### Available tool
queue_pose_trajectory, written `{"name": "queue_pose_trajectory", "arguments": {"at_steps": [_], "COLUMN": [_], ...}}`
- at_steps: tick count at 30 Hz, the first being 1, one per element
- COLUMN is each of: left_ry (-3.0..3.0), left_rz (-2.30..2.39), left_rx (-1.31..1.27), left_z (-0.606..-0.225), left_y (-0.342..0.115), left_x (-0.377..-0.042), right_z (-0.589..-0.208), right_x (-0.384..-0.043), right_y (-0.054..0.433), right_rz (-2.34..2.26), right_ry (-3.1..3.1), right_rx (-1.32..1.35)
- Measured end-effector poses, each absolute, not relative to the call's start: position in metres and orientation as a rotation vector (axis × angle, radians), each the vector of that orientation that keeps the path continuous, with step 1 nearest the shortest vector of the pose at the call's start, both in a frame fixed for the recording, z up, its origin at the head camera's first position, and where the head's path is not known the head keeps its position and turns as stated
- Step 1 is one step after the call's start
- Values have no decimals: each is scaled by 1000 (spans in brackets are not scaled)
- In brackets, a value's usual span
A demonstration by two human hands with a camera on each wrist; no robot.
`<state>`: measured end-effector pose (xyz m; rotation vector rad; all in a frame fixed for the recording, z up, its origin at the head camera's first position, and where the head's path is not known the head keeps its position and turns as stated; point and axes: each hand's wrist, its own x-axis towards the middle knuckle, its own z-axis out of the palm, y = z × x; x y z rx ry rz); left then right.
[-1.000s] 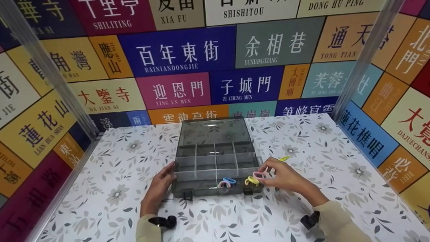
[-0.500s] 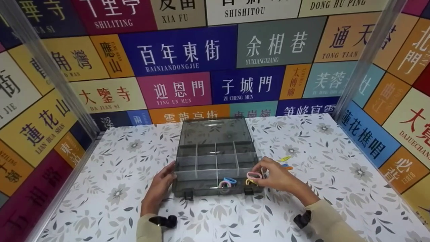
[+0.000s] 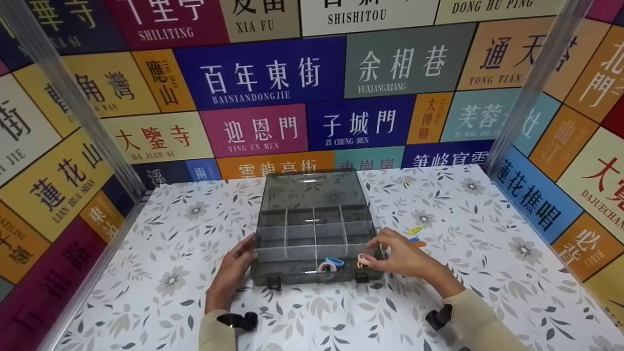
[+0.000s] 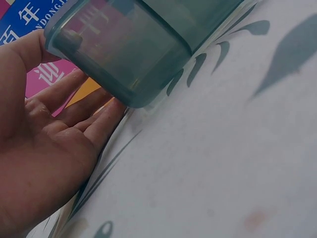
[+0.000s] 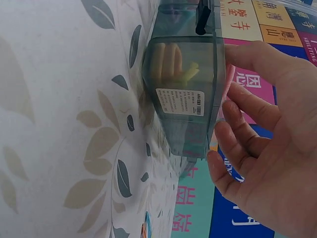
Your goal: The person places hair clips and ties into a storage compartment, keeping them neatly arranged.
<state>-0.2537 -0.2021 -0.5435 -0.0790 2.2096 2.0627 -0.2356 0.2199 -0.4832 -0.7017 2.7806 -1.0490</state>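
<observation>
A smoky clear compartment box stands open on the table, its lid tipped back. My right hand pinches a pink hair tie low over the front right compartment. Through the box wall in the right wrist view show tan bands and a yellow one. Farther left in the front row lie a blue hair tie and a pale pink one. My left hand rests against the box's left side, thumb at the rim and fingers along the wall.
Right of the box, beyond my right hand, lie a yellow hair clip and small blue and orange pieces, partly hidden by that hand. A flower-patterned cloth covers the table. Sign-printed panels rise behind and at both sides.
My right hand has moved left with the pink hair tie and lowered it into the front right compartment. The blue and orange pieces have come into view. My left hand stays put.
</observation>
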Motion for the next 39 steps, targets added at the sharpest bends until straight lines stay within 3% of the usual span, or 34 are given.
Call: {"name": "queue_pose_trajectory", "arguments": {"at_steps": [10,29,39], "left_ry": [2178,2167,2208], "left_rz": [2094,2045,2047], "left_rx": [-28,-122,-100], "left_z": [-543,-544,-544], "left_y": [-201,-203,-203], "left_x": [-254,-255,-254], "right_z": [-479,-453,-473], "right_x": [-230,-236,-247], "right_y": [227,281,309], "right_rz": [-1080,-1596,-1762], "right_ry": [2789,2858,2847], "right_rx": [-714,-442,-267]}}
